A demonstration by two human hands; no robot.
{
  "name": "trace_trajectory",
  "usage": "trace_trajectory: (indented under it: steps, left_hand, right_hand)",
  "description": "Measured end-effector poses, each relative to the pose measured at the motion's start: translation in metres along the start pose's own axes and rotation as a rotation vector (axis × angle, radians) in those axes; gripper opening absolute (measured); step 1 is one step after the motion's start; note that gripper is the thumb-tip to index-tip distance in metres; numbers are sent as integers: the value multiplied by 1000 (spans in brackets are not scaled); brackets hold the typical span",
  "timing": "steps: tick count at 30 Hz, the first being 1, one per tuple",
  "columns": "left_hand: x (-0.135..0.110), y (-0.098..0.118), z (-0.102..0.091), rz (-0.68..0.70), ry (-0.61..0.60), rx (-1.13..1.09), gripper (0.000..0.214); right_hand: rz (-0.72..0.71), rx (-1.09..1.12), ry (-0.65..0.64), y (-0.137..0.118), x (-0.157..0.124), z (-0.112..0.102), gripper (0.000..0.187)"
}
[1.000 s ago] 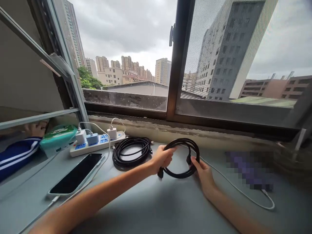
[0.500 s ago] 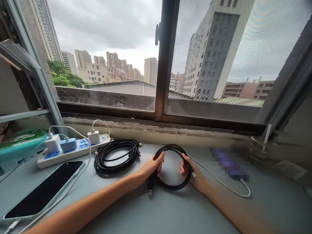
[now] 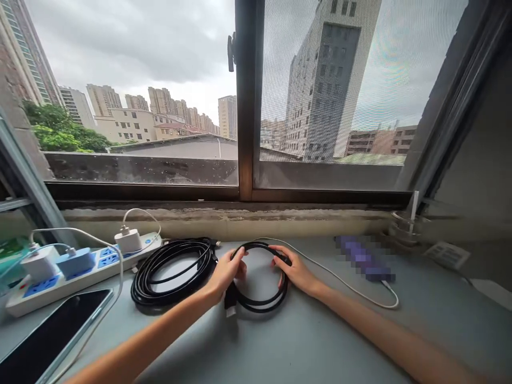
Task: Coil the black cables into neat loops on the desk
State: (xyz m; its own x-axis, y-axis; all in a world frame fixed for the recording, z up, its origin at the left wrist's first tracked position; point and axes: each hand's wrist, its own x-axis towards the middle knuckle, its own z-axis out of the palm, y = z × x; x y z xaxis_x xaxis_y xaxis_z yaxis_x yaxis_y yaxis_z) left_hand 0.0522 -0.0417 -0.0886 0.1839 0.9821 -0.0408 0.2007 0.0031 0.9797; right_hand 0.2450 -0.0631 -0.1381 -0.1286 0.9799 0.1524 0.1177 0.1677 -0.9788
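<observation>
A small coil of black cable (image 3: 260, 304) lies on the grey table (image 3: 304, 346) in front of the window. My left hand (image 3: 226, 274) grips the coil's left side, fingers curled over it, with a plug end sticking out below the hand. On the coil's right side, my right hand (image 3: 294, 269) holds it with fingers closed around the loops. A larger black cable coil (image 3: 172, 269) lies just left of it, untouched.
A white power strip (image 3: 76, 269) with several chargers plugged in sits at the left. A phone (image 3: 44, 341) lies at the front left. A white cable (image 3: 352, 290) runs right to a blurred purple object (image 3: 364, 258). A glass (image 3: 406, 226) stands by the window frame.
The view has swung to the right and both hands have brought the small coil lower, so it now rests nearly flat on the table. Both hands keep their hold.
</observation>
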Motion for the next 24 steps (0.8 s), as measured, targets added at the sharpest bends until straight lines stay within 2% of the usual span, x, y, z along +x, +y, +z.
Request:
trace_trajectory:
  steps: [3, 5, 7, 9, 11, 13, 16, 19, 21, 24]
  left_hand:
    - [4, 21, -18, 187, -17, 299, 65]
    - [2, 38, -31, 291, -16, 636, 59]
    - [-2, 51, -43, 344, 48, 1021, 58]
    - [-6, 54, -49, 243, 81, 1358, 60]
    - [-8, 49, -52, 46, 23, 1546, 63]
    - [-6, 42, -52, -75, -50, 1587, 63]
    - [-2, 37, -52, -66, -59, 1572, 62]
    - [0, 45, -57, -77, -59, 1568, 66]
    - [0, 54, -63, -82, -17, 1569, 64]
    - [-2, 75, -74, -55, 145, 1510, 46]
  right_hand:
    - [-9, -36, 65, 2, 13, 1, 47]
    - [-10, -42, 125, 5, 20, 2, 47]
    - [-5, -49, 187, 8, 22, 3, 49]
    - [-12, -76, 264, 9, 22, 5, 53]
    - [-42, -131, 342, 9, 21, 6, 55]
    - [-91, -208, 395, 8, 20, 7, 53]
    - [-154, -312, 412, 10, 22, 6, 46]
    - [-190, -368, 396, 13, 25, 5, 42]
    - [-210, -390, 388, 15, 26, 5, 39]
    - [-231, -421, 381, 16, 25, 6, 37]
